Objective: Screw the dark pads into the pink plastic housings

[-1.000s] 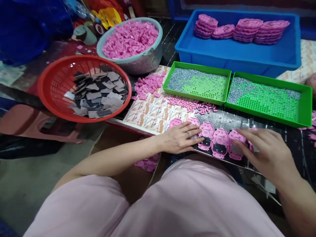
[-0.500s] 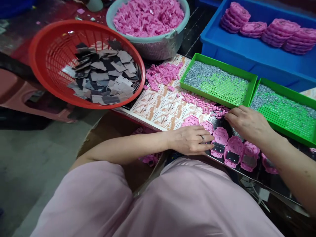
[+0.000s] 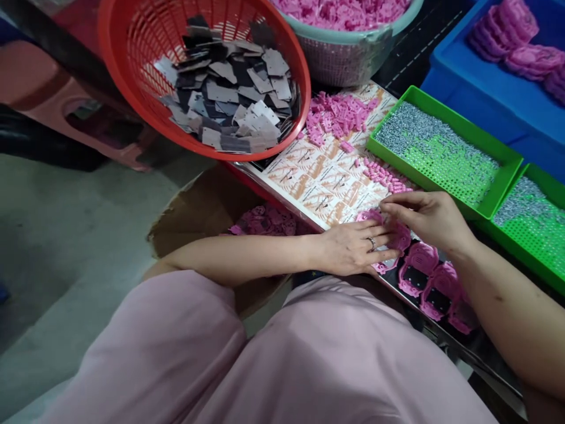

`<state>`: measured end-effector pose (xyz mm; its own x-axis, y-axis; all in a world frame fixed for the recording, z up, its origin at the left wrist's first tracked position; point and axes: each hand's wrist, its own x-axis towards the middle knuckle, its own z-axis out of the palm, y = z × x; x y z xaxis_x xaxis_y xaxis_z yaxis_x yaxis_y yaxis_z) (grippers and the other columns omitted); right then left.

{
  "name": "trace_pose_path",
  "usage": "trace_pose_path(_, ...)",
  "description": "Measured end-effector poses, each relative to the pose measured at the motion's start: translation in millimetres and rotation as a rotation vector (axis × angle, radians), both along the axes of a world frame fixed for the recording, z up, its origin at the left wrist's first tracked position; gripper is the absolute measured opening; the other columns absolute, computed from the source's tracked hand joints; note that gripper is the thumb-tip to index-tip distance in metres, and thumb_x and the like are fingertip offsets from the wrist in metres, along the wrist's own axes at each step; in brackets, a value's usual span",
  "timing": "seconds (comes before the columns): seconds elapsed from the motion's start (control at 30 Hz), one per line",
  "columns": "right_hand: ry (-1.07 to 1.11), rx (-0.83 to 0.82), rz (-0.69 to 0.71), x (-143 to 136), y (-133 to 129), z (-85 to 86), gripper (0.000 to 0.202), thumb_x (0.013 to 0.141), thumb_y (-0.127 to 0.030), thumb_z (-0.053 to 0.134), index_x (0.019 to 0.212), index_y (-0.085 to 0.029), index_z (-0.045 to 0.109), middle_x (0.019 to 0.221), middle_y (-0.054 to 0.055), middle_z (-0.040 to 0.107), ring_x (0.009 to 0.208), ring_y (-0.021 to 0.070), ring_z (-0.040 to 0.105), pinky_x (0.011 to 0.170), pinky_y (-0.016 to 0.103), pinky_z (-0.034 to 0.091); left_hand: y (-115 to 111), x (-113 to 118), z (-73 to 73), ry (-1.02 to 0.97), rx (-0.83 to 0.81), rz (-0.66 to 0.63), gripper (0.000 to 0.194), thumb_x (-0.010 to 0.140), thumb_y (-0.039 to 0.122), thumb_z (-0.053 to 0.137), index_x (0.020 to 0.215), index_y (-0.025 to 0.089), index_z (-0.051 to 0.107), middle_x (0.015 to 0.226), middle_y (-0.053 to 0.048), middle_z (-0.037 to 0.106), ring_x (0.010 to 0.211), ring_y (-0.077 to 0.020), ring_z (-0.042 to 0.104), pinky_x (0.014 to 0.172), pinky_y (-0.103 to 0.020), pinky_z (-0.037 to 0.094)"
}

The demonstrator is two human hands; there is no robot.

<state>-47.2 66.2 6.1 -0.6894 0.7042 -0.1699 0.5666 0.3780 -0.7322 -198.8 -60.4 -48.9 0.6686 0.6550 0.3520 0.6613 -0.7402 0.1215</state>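
My left hand (image 3: 351, 248), a ring on one finger, lies flat with its fingers stretched over a pink plastic casing (image 3: 401, 237) near the table edge. Just above it, my right hand (image 3: 435, 221) has thumb and forefinger pinched together; whatever sits between the tips is too small to make out. More pink casings with dark rectangular windows (image 3: 418, 265) stretch in a row to the right, partly under my right forearm. Small pink cylindrical pieces (image 3: 385, 175) are scattered beyond the hands.
Green trays (image 3: 445, 156) of small metal parts stand behind my right hand. A red basket (image 3: 304, 88) holds grey and dark plates. Flat pink pieces (image 3: 338, 115) lie beside a pale green basket (image 3: 348, 56). A blue bin (image 3: 463, 88) holds stacked casings. Below is a cardboard box (image 3: 176, 218).
My right hand has moved from the small pink pieces beside the green tray to just above my left fingers. The view has swung, shifting the baskets and trays rightward and up.
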Motion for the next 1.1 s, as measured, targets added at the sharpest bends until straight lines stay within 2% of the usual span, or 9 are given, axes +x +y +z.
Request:
trace_pose_path(0.2, -0.07, 0.106, 0.077, -21, 2, -8.1, 0.022, 0.077, -0.04, 0.069, 0.079, -0.02, 0.076, 0.075, 0.003, 0.073, 0.061, 0.0132, 0.062, 0.057, 0.027, 0.046, 0, 1, -3.1, -0.065, 0.077, 0.016, 0.049, 0.097, 0.047, 0.045, 0.131, 0.014, 0.059, 0.131, -0.016, 0.06, 0.125, -0.0273, 0.054, 0.108, -0.041, 0.04)
trace_pose_path(0.4, -0.152, 0.319, 0.118, -25, -2, -10.0, 0.023, 0.078, -0.04, 0.069, 0.074, -0.018, 0.07, 0.074, 0.004, 0.07, 0.059, 0.0122, 0.057, 0.06, 0.028, 0.043, 0, 2, -3.7, -0.074, 0.074, 0.016, 0.045, 0.096, 0.046, 0.047, 0.125, 0.016, 0.063, 0.127, -0.015, 0.062, 0.123, -0.0262, 0.055, 0.108, -0.041, 0.04)
trace_pose_path(0.57, -0.197, 0.29, 0.154, -27, -1, -11.5, 0.024, 0.08, -0.042, 0.066, 0.075, -0.019, 0.065, 0.066, 0.001, 0.066, 0.05, 0.0095, 0.049, 0.054, 0.025, 0.039, 0, 2, -3.5, -0.063, 0.046, 0.017, 0.046, 0.098, 0.045, 0.042, 0.128, 0.015, 0.061, 0.13, -0.015, 0.061, 0.125, -0.0246, 0.054, 0.11, -0.041, 0.038)
trace_pose_path(0.7, -0.253, 0.33, 0.125, -23, -2, -11.4, 0.025, 0.079, -0.044, 0.066, 0.081, -0.018, 0.064, 0.069, 0.002, 0.066, 0.055, 0.0113, 0.052, 0.056, 0.026, 0.041, 0, 3, -3.4, -0.08, 0.031, 0.009, 0.045, 0.097, 0.045, 0.044, 0.127, 0.014, 0.061, 0.13, -0.016, 0.06, 0.125, -0.0258, 0.054, 0.111, -0.041, 0.037)
trace_pose_path(0.8, -0.285, 0.451, 0.166, -28, 2, -1.7, 0.031, 0.078, -0.048, 0.067, 0.086, -0.018, 0.065, 0.073, 0.004, 0.065, 0.062, 0.0141, 0.056, 0.06, 0.029, 0.042, 0, 2, -2.3, -0.098, 0.032, 0.005, 0.046, 0.097, 0.044, 0.045, 0.126, 0.014, 0.062, 0.13, -0.016, 0.06, 0.126, -0.027, 0.053, 0.111, -0.041, 0.038)
trace_pose_path(0.93, -0.26, 0.693, 0.267, -55, 14, 10.5, 0.03, 0.09, -0.044, 0.051, 0.095, -0.019, 0.068, 0.088, 0.009, 0.065, 0.067, 0.016, 0.057, 0.06, 0.032, 0.039, -1, 1, -2.0, -0.112, 0.022, 0.013, 0.048, 0.097, 0.045, 0.045, 0.129, 0.012, 0.059, 0.135, -0.018, 0.056, 0.132, -0.0274, 0.047, 0.111, -0.041, 0.037)
trace_pose_path(1.0, -0.301, 0.812, 0.253, -72, 20, 5.9, 0.029, 0.09, -0.039, 0.049, 0.093, -0.017, 0.069, 0.09, 0.011, 0.063, 0.065, 0.0167, 0.055, 0.056, 0.032, 0.034, -1, 2, -2.7, -0.13, 0.009, 0.014, 0.048, 0.096, 0.045, 0.047, 0.129, 0.012, 0.059, 0.135, -0.018, 0.056, 0.131, -0.0273, 0.048, 0.111, -0.041, 0.038)
trace_pose_path(1.1, -0.31, 0.892, 0.252, -91, 25, -9.6, 0.028, 0.087, -0.032, 0.05, 0.077, -0.012, 0.068, 0.086, 0.015, 0.061, 0.061, 0.0158, 0.052, 0.053, 0.03, 0.029, 0, 2, -3.5, -0.154, -0.005, 0.012, 0.045, 0.094, 0.044, 0.052, 0.125, 0.012, 0.062, 0.131, -0.018, 0.059, 0.127, -0.027, 0.052, 0.107, -0.04, 0.041)
